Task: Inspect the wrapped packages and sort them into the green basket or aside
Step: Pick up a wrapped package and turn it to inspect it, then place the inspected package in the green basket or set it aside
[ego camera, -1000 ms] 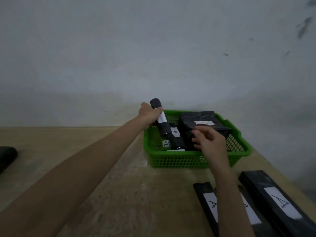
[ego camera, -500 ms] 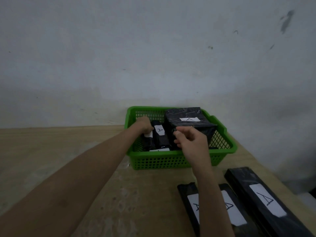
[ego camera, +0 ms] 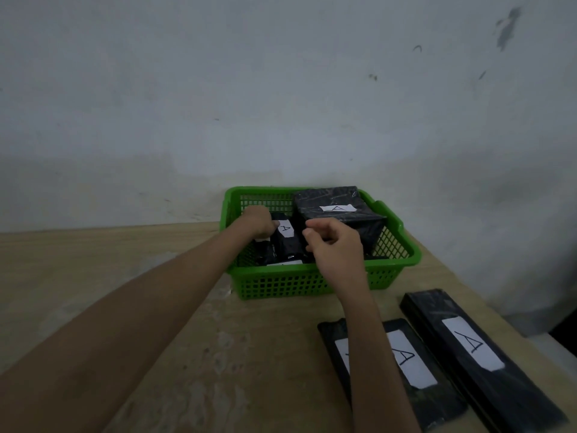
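Note:
The green basket (ego camera: 312,284) stands on the wooden table against the wall. Inside it at the right lies a large black wrapped box (ego camera: 359,220) with a white label marked A. Beside it a small black roll (ego camera: 288,242) marked A lies in the left half. My left hand (ego camera: 257,220) reaches into the basket's left side, fingers curled down round another small black package (ego camera: 263,250) whose white label shows under the hand. My right hand (ego camera: 335,245) hovers over the basket's front rim with loosely curled fingers, holding nothing.
Three long flat black packages lie on the table at the front right: one (ego camera: 477,348) outermost, one (ego camera: 412,364) in the middle, and one (ego camera: 334,339) partly under my right forearm. The table edge (ego camera: 499,332) runs close beside them. A pale wall rises behind the basket.
My left hand has lowered the small black roll from above the basket's rim down into its left side. My right hand has left the large box and curled its fingers.

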